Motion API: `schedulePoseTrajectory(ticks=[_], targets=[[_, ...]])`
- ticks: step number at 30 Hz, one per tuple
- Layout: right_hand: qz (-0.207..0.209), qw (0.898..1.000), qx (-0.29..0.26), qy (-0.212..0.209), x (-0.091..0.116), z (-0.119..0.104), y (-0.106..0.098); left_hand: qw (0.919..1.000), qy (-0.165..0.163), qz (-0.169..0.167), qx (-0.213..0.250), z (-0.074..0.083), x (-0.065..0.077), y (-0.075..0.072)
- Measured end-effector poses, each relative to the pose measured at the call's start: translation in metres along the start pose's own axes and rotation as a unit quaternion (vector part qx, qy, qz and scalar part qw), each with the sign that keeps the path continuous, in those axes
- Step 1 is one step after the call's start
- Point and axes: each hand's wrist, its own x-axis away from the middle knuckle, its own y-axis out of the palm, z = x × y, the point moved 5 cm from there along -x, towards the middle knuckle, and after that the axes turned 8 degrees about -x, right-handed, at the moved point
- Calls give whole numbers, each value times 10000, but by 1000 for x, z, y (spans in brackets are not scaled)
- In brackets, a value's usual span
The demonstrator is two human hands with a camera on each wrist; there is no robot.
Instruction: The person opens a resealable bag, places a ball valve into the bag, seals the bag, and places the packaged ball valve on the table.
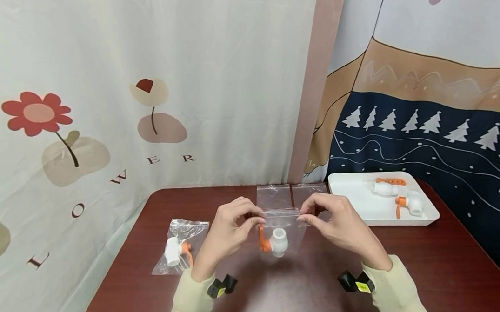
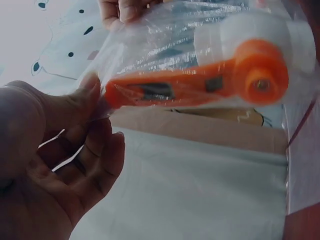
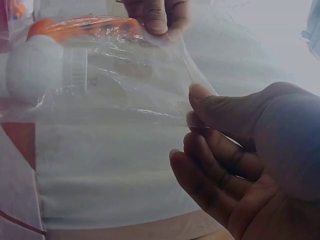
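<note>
Pinching the clear bag [image 1: 294, 228] at 10 o'clock with left hand [image 1: 234, 224], at 2 o'clock with right hand [image 1: 335, 217], carrying 1 orange-handled white valve [image 1: 279, 243] inside.

Left grip [image 2: 52, 187] pinching clear bag [image 2: 150, 57], orange-handled white valve [image 2: 255, 55] inside, right grip [image 2: 126, 10] above

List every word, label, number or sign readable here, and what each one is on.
"L O W E R": spaced letters on the pale curtain.
Yellow label on the left wrist camera: too small to read.
Yellow label on the right wrist camera: too small to read.
Held bag and the valve inside: no readable text.
</note>
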Motion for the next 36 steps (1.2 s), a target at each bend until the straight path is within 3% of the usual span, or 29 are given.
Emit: schedulePoseTrajectory(ticks=[9, 15, 25, 32, 36], targets=[[235, 9980, -342, 480, -1, 6, -4, 9981, -431, 9, 450, -2, 2, 1], [310, 9970, -413, 579, 1, 7, -5, 9915, -992, 49, 841, -4, 3, 2], [349, 9976, -418, 418, 0, 2, -4, 9835, -1791, -14, 263, -9, 4, 3], [334, 9982, -399, 300, 0, 2, -5, 9736, -2247, -37, 402, -10, 5, 4], [285, 9979, -454, 374, 1, 3, -4, 9711, -2343, 59, 443, -11, 7, 5]])
